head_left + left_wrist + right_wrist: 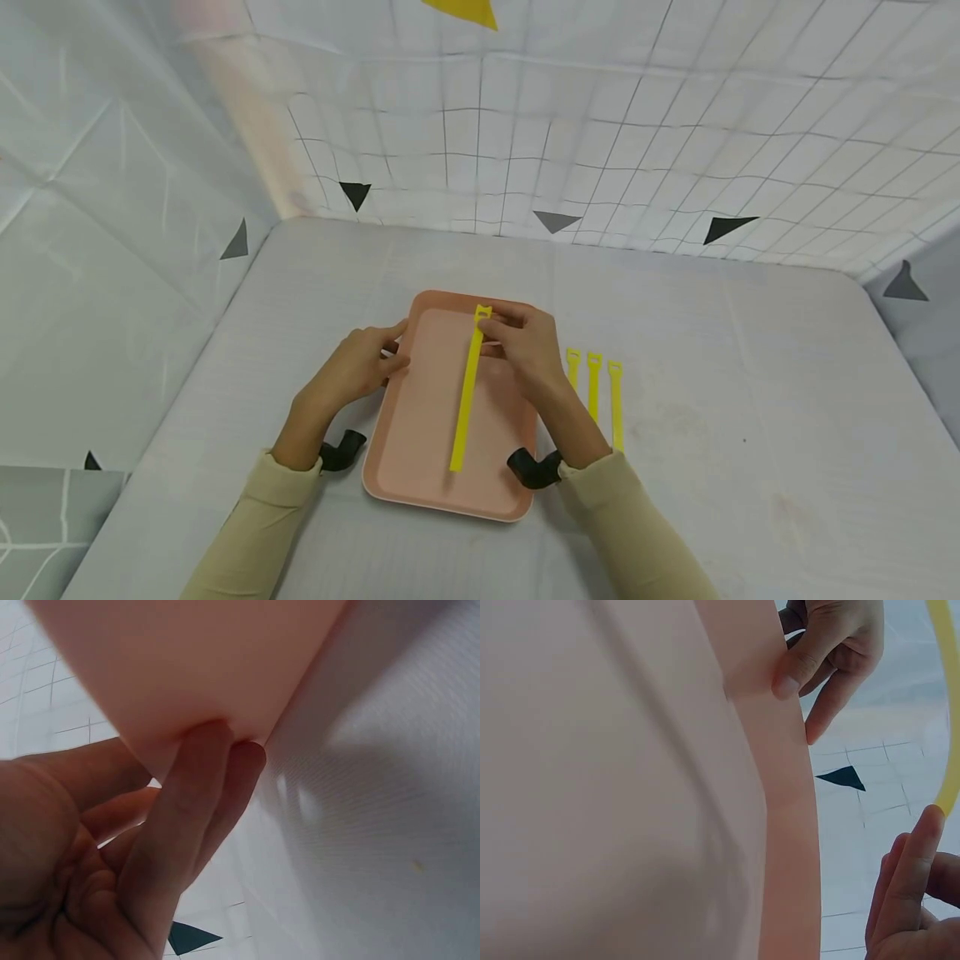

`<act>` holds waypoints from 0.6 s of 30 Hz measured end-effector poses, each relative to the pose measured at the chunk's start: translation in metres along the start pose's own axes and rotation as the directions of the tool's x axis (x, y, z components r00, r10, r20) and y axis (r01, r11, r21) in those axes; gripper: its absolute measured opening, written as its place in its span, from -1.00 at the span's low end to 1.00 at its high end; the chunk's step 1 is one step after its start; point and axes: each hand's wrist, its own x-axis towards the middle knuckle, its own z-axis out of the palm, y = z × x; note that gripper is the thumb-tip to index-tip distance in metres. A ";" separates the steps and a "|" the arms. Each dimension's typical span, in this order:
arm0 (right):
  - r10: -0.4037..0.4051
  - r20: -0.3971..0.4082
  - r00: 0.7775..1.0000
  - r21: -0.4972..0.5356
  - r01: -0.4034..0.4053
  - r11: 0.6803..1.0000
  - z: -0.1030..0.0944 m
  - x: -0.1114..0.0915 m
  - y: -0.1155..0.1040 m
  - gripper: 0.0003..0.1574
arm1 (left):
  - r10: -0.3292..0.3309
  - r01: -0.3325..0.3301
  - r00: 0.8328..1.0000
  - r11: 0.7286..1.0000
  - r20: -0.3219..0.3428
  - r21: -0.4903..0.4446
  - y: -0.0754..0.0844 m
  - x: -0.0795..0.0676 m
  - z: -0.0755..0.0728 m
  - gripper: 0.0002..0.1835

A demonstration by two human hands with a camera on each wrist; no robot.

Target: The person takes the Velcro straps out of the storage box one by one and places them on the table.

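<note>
A pink rectangular tray (420, 400) lies at the middle of the table in the head view. My left hand (354, 362) grips its left rim, the thumb on top; in the left wrist view, fingers (184, 802) reach under the tray. Above the tray, my right hand (528, 346) pinches a yellow cable strap (467, 400) near its slotted head, and the long tail hangs down toward the near side. In the right wrist view this strap (949, 712) curves up from the fingertips. Three more yellow straps (594, 385) lie right of the tray, partly hidden by the right forearm.
A pale cloth covers the table (750, 400). White grid-lined sheeting (600, 125) with dark and grey triangles stands behind it, and grey sheeting (112, 250) at the left. Black curved pieces (534, 468) sit at both wrists.
</note>
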 end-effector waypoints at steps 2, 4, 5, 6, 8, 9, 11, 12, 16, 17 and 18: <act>-0.005 -0.010 1.000 -0.002 0.005 1.000 -0.001 -0.001 0.000 -0.60 | -0.009 0.009 1.000 1.000 0.000 -0.003 0.001 0.000 0.000 -0.31; -0.012 -0.016 1.000 -0.004 0.012 1.000 -0.002 -0.001 0.000 -0.61 | -0.014 0.014 1.000 1.000 0.003 -0.006 0.001 0.000 0.000 -0.31; -0.016 -0.016 1.000 -0.005 0.016 1.000 -0.002 -0.001 0.001 -0.61 | -0.019 0.019 1.000 1.000 0.004 -0.007 0.002 0.000 0.000 -0.31; -0.019 -0.016 1.000 -0.003 0.019 1.000 -0.003 -0.002 0.002 -0.61 | -0.021 0.021 1.000 1.000 0.005 -0.009 0.002 0.000 0.000 -0.31; -0.024 -0.012 1.000 0.001 0.024 1.000 -0.003 -0.002 0.003 -0.61 | -0.022 0.022 1.000 1.000 0.007 -0.008 0.002 0.000 -0.001 -0.31; -0.025 -0.011 1.000 0.005 0.025 1.000 -0.003 -0.003 0.004 -0.61 | -0.022 0.022 1.000 1.000 0.008 -0.009 0.001 0.000 -0.001 -0.31; -0.028 -0.007 1.000 0.009 0.028 1.000 -0.004 -0.003 0.005 -0.60 | -0.020 0.020 1.000 1.000 0.010 -0.008 0.001 0.000 -0.001 -0.32; -0.027 -0.006 1.000 0.013 0.027 1.000 -0.004 -0.003 0.005 -0.59 | -0.018 0.018 1.000 1.000 0.010 -0.007 0.001 0.000 -0.001 -0.32; -0.021 -0.006 1.000 0.002 0.021 1.000 -0.007 -0.004 0.005 -0.57 | -0.013 0.013 1.000 1.000 0.014 -0.008 -0.001 0.001 -0.002 -0.32; -0.018 -0.010 1.000 -0.001 0.018 1.000 -0.008 -0.004 0.004 -0.57 | -0.010 0.010 1.000 1.000 0.014 -0.008 -0.001 0.001 -0.002 -0.32; -0.015 -0.015 1.000 -0.003 0.014 1.000 -0.008 -0.004 0.004 -0.56 | -0.005 0.005 1.000 1.000 0.014 -0.009 -0.001 0.001 -0.002 -0.32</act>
